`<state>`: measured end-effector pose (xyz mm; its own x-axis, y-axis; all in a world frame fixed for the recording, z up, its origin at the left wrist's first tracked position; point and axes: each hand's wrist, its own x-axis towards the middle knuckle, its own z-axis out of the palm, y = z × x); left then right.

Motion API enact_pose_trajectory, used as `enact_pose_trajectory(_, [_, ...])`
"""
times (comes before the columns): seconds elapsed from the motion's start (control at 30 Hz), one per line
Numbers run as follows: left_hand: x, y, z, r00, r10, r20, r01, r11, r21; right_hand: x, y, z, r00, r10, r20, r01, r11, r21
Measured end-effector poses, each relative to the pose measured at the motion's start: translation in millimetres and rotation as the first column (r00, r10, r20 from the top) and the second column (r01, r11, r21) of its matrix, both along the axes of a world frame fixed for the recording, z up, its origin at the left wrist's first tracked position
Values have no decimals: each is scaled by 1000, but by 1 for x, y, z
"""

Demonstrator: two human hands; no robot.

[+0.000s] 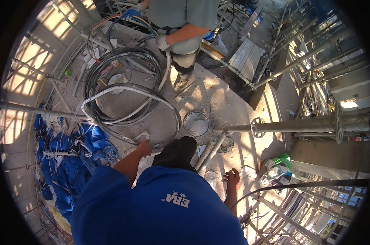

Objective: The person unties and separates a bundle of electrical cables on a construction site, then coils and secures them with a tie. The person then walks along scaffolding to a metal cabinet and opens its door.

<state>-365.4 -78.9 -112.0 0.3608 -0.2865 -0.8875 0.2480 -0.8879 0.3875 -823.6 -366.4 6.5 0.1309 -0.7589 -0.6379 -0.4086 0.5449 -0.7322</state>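
My left hand is low over the ground, beside the near side of a large coil of thick black cable. A pale, loop-like scrap lies right by its fingertips; whether the hand grips it or the cable is unclear. My right hand hangs out to the right with its fingers apart and nothing in it. Beyond the coil stands a co-worker in gloves. One of their gloved hands is on the cable's end, and the other is at its separated coloured cores.
Scaffold tubes cross at the left and right. A round bucket stands ahead of my knee. Blue sheeting is heaped at the left. At the right are a green-and-white bag and a black cable; metal planks lie farther off.
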Motion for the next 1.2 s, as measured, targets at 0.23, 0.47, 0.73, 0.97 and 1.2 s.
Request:
enact_pose_trajectory(0.23, [20,-125,9,952,-188,241,240,949,-205,38,-114,74,946,-215,241,277,924,-262])
enact_pose_trajectory(0.47, [74,-312,27,972,-139,188,210,874,-438,72,-210,102,773,-406,486,542,822,-176])
enact_pose_trajectory(0.73, [149,-478,19,938,-326,116,338,796,-501,97,-234,49,596,-477,646,735,647,-200])
enact_pose_trajectory(0.97, [243,-643,-1,742,-557,373,670,607,-427,109,-206,37,589,-656,472,807,510,-298])
enact_pose_trajectory(1.2, [245,-763,23,891,-447,75,388,665,-639,187,-151,-1,601,-785,-151,796,605,21])
